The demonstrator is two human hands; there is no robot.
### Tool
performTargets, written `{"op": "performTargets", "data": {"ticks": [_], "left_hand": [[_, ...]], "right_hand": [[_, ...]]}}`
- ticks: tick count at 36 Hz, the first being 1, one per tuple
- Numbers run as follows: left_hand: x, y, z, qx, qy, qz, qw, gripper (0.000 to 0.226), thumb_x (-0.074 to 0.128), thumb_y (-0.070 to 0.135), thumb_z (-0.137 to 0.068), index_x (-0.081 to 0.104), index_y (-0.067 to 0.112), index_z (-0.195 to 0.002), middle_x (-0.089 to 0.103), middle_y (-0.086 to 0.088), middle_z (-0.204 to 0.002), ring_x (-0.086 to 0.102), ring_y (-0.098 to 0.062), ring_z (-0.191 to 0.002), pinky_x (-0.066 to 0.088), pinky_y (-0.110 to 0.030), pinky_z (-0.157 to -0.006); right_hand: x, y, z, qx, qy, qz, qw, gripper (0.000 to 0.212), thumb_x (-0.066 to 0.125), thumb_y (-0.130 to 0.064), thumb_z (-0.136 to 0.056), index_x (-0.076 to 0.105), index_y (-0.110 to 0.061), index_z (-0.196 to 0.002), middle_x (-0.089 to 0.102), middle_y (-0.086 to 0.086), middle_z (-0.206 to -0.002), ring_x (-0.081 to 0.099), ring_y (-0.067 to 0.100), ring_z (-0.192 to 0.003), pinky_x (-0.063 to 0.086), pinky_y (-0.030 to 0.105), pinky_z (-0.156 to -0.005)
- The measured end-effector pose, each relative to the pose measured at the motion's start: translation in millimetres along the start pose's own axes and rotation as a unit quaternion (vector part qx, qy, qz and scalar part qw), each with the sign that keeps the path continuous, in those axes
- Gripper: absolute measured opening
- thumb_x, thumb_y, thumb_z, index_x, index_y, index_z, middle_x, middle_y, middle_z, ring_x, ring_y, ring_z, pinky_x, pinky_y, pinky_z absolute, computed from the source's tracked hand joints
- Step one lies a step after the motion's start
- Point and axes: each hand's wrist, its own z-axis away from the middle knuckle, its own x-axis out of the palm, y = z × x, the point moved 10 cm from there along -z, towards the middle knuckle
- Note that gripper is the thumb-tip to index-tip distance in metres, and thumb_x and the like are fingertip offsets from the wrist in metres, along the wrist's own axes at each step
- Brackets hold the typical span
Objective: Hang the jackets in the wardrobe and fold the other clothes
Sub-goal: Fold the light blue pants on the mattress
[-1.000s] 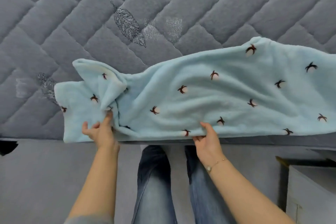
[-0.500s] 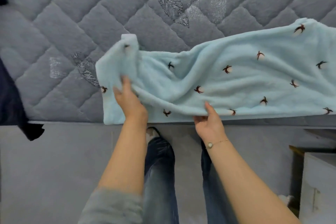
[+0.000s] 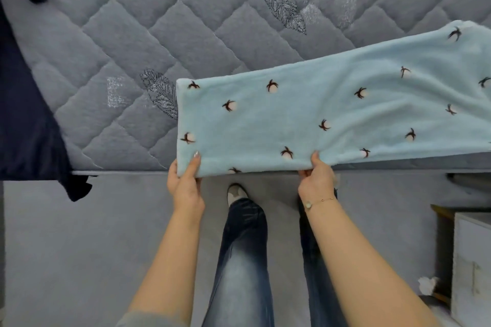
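1. Light-blue fleece garment point(image 3: 305, 119) lies flat on bed point(image 3: 159, 21), near edge, runs off to the right.
2. Left hand point(image 3: 186, 183) pinches its near-left corner; right hand point(image 3: 316, 180) grips near hem.
3. Dark navy garment point(image 3: 24, 103) at bed's left; white cabinet point(image 3: 471, 268) at right.

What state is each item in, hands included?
light blue fleece garment: folded flat on the bed, near edge held by both hands.
left hand: grips its near left corner.
right hand: grips its near edge.
dark navy garment: unfolded, hanging off the bed edge.
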Motion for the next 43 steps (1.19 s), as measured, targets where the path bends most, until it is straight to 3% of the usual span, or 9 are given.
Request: {"op": "performTargets", "data": {"ticks": [5,8,11,20,24,28,32,37,43], "left_hand": [[-19,-2,-8,0.015,0.005,-0.149,0.989,0.035,0.066,0.009,-0.091,0.052,0.009,-0.123,0.061,-0.012,-0.123,0.064,-0.011,-0.094,0.054,-0.02,-0.081],[-10,14,-14,0.053,-0.004,-0.233,0.971,0.046,0.07,0.019,-0.089,0.048,0.008,-0.128,0.051,-0.014,-0.136,0.059,-0.021,-0.114,0.049,-0.036,-0.1],[16,22,-13,0.054,-0.075,-0.281,0.955,0.041,0.07,0.029,-0.089,0.054,0.013,-0.123,0.062,-0.006,-0.126,0.062,-0.019,-0.113,0.051,-0.036,-0.098],[79,59,-1,0.019,-0.253,-0.193,0.948,0.025,0.068,0.02,-0.09,0.066,0.015,-0.115,0.073,-0.001,-0.112,0.07,-0.015,-0.103,0.059,-0.03,-0.081],[61,111,-23,0.111,-0.195,-0.236,0.945,0.03,0.073,0.017,-0.086,0.066,0.015,-0.115,0.073,0.0,-0.113,0.069,-0.015,-0.104,0.057,-0.03,-0.085],[30,117,-45,0.134,-0.074,-0.328,0.932,0.023,0.076,0.02,-0.084,0.062,0.016,-0.102,0.07,-0.005,-0.112,0.068,-0.019,-0.101,0.056,-0.034,-0.087],[36,107,-39,0.194,-0.006,-0.523,0.83,0.064,0.076,0.017,-0.082,0.043,0.005,-0.136,0.049,-0.018,-0.138,0.047,-0.035,-0.127,0.04,-0.042,-0.103],[111,99,32,0.374,0.035,-0.662,0.649,0.086,0.071,0.012,-0.079,0.025,0.013,-0.152,0.007,-0.015,-0.162,0.005,-0.034,-0.149,-0.004,-0.051,-0.118],[236,2,104,0.354,-0.162,-0.663,0.64,0.054,0.062,0.021,-0.093,0.043,0.013,-0.143,0.014,-0.009,-0.161,0.011,-0.028,-0.148,0.012,-0.045,-0.119]], "right_hand": [[1,18,-3,0.031,-0.024,0.002,0.999,0.024,0.06,-0.011,-0.095,0.059,-0.005,-0.119,0.059,0.014,-0.129,0.058,0.026,-0.12,0.05,0.035,-0.095],[-3,29,-3,0.04,-0.013,0.027,0.999,0.031,0.061,-0.012,-0.095,0.056,-0.002,-0.124,0.058,0.016,-0.13,0.056,0.026,-0.121,0.049,0.032,-0.09],[-3,43,2,0.065,-0.012,0.044,0.997,0.039,0.064,-0.022,-0.093,0.055,-0.006,-0.127,0.054,0.011,-0.13,0.052,0.023,-0.124,0.046,0.031,-0.097],[15,39,12,0.078,-0.086,-0.006,0.993,0.01,0.064,-0.023,-0.093,0.062,-0.014,-0.098,0.066,0.005,-0.097,0.064,0.017,-0.088,0.052,0.03,-0.078],[37,53,25,0.105,-0.155,0.016,0.982,0.021,0.062,-0.021,-0.093,0.059,-0.012,-0.111,0.065,0.006,-0.101,0.063,0.018,-0.089,0.051,0.03,-0.078],[51,71,31,0.152,-0.195,0.053,0.967,0.029,0.059,-0.014,-0.095,0.056,-0.007,-0.123,0.064,0.008,-0.106,0.062,0.02,-0.098,0.043,0.039,-0.106],[39,65,21,0.169,-0.181,0.04,0.968,0.031,0.056,-0.015,-0.097,0.054,-0.007,-0.127,0.058,0.013,-0.129,0.05,0.026,-0.129,0.036,0.039,-0.109],[5,13,-11,0.137,-0.158,-0.015,0.978,0.035,0.058,-0.021,-0.096,0.053,-0.009,-0.128,0.052,0.012,-0.135,0.045,0.026,-0.132,0.037,0.039,-0.108],[-47,-90,-71,0.096,-0.122,-0.079,0.985,0.024,0.06,-0.026,-0.095,0.059,-0.015,-0.116,0.062,0.008,-0.119,0.059,0.021,-0.11,0.046,0.038,-0.1]]}}
